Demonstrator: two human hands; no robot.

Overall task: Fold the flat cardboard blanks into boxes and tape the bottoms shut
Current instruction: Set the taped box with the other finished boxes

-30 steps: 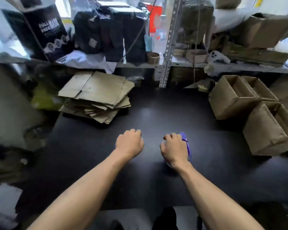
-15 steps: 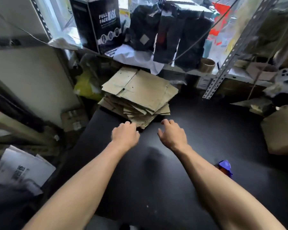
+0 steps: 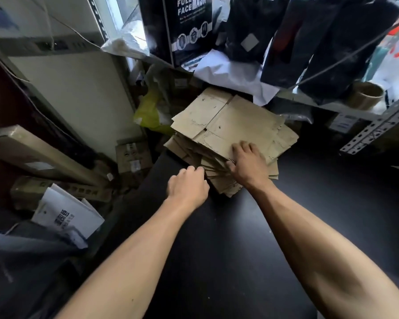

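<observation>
A stack of flat brown cardboard blanks (image 3: 235, 120) lies at the far left corner of the black table (image 3: 240, 238). My right hand (image 3: 249, 166) rests on the stack's near edge, fingers on the top blank and thumb tucked under its edge, pinching it. My left hand (image 3: 188, 187) is just left of it at the stack's near corner, fingers curled with the tips against the lower blanks' edges; the fingertips are hidden. No tape dispenser or folded box shows.
A shelf behind the stack holds a black "FULL FACE MASK" box (image 3: 189, 26), dark packages and a brown tape roll (image 3: 366, 95). A perforated metal upright (image 3: 376, 130) stands at the right. Left of the table are white papers (image 3: 67, 215), small boxes and a yellow-green bag (image 3: 148, 111).
My view swung left, away from the folded boxes. My right hand let go of the purple tape dispenser; both hands reached forward to the blank stack, and the right hand now grips the top blank.
</observation>
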